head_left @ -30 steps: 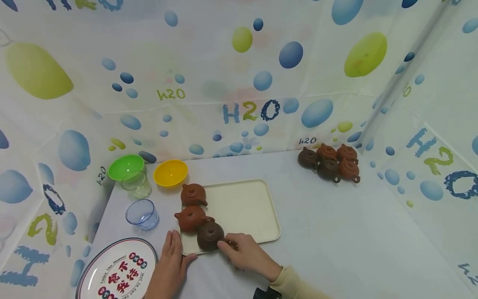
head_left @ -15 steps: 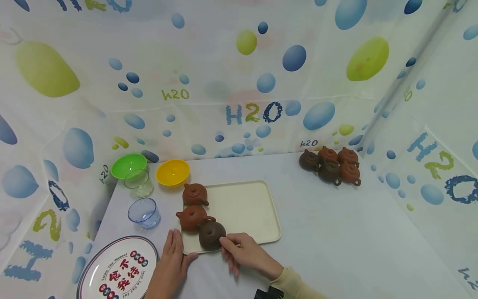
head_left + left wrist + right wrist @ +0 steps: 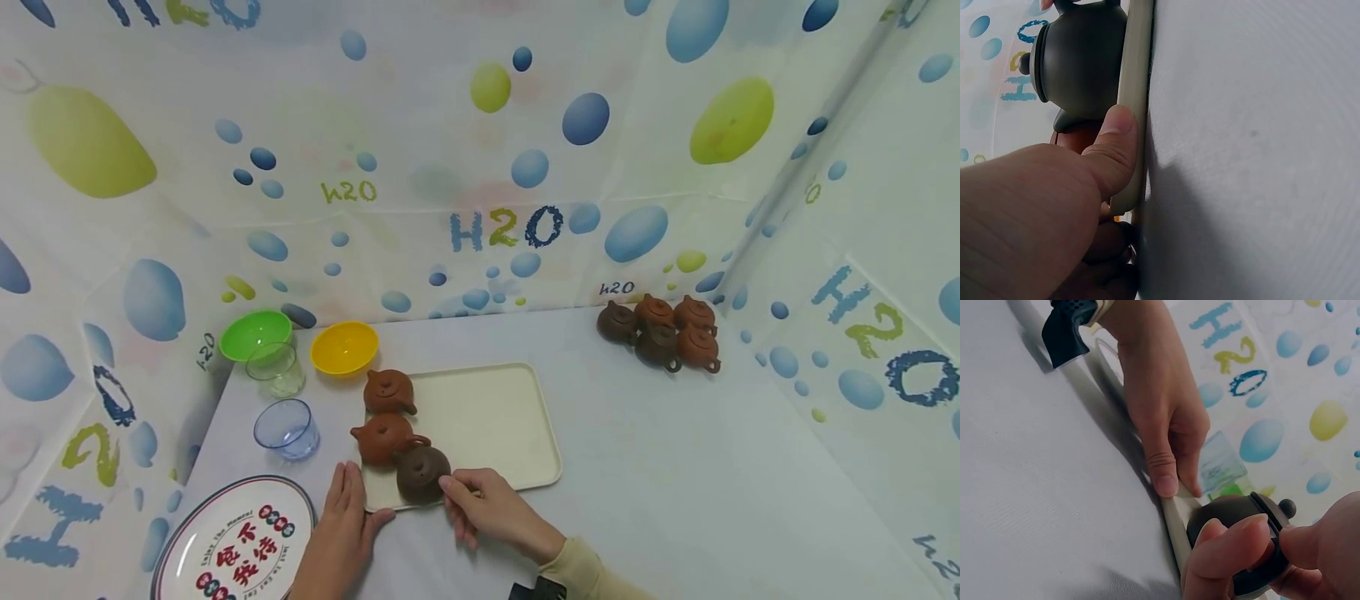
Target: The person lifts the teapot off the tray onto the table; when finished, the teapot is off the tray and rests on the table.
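A dark brown teapot [image 3: 422, 475] sits at the near left corner of a cream tray [image 3: 487, 425]. My right hand [image 3: 491, 510] pinches its handle between thumb and index finger, which mostly hide the handle. My left hand [image 3: 347, 525] rests against the tray's near left corner, fingers straight along the left side and thumb on the front edge. In the left wrist view that thumb [image 3: 1113, 150] presses the tray rim [image 3: 1135, 75]. Behind the dark pot, two reddish-brown teapots, one in the middle [image 3: 384, 439] and one farther back [image 3: 388, 392], line the tray's left side.
A white plate [image 3: 232, 500] with red lettering lies beside my left hand. A blue glass [image 3: 287, 431], a clear glass [image 3: 277, 373], a green bowl [image 3: 255, 335] and a yellow bowl [image 3: 345, 350] stand farther back on the left. Several teapots [image 3: 657, 346] cluster at the back right.
The thumb of my right hand has moved up onto the handle, and its lower fingers now hang lower. The dark teapot and my left hand keep their places at the tray corner.
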A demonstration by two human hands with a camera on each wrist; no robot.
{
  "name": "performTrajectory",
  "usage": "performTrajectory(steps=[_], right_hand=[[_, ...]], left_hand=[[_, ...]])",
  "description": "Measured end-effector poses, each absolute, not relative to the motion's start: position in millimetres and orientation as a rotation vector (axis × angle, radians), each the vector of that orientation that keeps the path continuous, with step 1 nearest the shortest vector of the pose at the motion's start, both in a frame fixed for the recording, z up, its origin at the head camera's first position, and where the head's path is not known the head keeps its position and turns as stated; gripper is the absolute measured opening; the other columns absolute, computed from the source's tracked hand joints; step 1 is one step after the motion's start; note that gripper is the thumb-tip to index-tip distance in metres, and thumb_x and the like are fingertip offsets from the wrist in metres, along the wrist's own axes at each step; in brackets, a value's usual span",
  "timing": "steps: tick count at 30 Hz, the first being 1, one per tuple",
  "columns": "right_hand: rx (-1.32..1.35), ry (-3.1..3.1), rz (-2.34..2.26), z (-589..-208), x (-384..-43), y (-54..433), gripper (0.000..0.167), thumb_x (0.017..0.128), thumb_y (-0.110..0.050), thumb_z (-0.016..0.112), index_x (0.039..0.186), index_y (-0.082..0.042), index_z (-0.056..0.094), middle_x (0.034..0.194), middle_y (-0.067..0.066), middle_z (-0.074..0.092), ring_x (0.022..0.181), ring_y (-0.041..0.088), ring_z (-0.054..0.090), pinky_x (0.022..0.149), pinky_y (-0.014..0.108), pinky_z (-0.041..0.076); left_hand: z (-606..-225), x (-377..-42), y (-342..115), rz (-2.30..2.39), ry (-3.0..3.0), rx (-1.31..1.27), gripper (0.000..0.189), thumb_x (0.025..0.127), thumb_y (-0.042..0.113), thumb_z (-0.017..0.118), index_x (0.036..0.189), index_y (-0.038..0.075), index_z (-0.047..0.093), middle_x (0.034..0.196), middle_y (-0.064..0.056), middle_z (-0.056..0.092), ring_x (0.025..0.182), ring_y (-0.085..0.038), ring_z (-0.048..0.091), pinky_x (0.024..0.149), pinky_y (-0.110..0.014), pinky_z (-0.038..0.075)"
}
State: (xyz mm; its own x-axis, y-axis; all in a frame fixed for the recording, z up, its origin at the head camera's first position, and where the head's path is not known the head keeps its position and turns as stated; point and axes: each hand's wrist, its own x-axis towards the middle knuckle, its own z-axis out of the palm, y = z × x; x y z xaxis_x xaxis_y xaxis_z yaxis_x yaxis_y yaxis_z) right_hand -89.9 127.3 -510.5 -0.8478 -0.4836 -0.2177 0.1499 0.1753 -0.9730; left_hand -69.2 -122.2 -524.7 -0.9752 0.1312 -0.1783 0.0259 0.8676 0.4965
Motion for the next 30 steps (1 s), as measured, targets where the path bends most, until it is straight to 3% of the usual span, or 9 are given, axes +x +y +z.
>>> performTrajectory(steps=[8, 18, 25, 30], right_hand=[[-0.324, 1.960, -1.743, -515.2, -89.2, 128.8, 0.047, 0.114, -0.033, 0.054, 0.090, 0.007, 0.062, 0.066, 0.002, 0.062, 0.047, 0.005, 0.056, 0.047, 0.017, 0.048], [-0.383, 1.955, -1.803, -511.6, -81.8, 141.0, 0.047, 0.115, -0.030, 0.051, 0.090, 0.009, 0.059, 0.073, 0.030, 0.062, 0.047, 0.004, 0.055, 0.047, 0.016, 0.047], [-0.370, 1.924, -1.855, -507.2, -76.2, 155.4, 0.047, 0.116, -0.027, 0.049, 0.091, 0.012, 0.057, 0.075, 0.029, 0.060, 0.050, 0.004, 0.055, 0.046, 0.016, 0.046], [-0.398, 1.938, -1.871, -508.8, -73.1, 166.0, 0.046, 0.117, -0.024, 0.047, 0.090, 0.013, 0.055, 0.075, 0.039, 0.056, 0.050, 0.002, 0.055, 0.045, 0.015, 0.045]], left_hand=[[-523.0, -69.4, -121.0, 0.734, 2.810, 0.102, 0.093, 0.105, 0.035, 0.067, 0.162, -0.018, 0.016, 0.171, -0.042, 0.014, 0.161, -0.057, 0.018, 0.122, -0.072, 0.037], [-520.9, -72.4, -119.8, 0.722, 2.777, 0.066, 0.094, 0.107, 0.036, 0.066, 0.164, -0.016, 0.013, 0.172, -0.041, 0.012, 0.161, -0.056, 0.016, 0.122, -0.073, 0.036], [-520.9, -74.4, -118.5, 0.705, 2.758, 0.053, 0.095, 0.107, 0.039, 0.065, 0.164, -0.016, 0.013, 0.172, -0.040, 0.012, 0.162, -0.056, 0.015, 0.123, -0.072, 0.034], [-520.1, -73.6, -118.0, 0.685, 2.782, 0.070, 0.094, 0.107, 0.036, 0.066, 0.162, -0.018, 0.013, 0.171, -0.040, 0.015, 0.162, -0.056, 0.016, 0.123, -0.071, 0.035]])
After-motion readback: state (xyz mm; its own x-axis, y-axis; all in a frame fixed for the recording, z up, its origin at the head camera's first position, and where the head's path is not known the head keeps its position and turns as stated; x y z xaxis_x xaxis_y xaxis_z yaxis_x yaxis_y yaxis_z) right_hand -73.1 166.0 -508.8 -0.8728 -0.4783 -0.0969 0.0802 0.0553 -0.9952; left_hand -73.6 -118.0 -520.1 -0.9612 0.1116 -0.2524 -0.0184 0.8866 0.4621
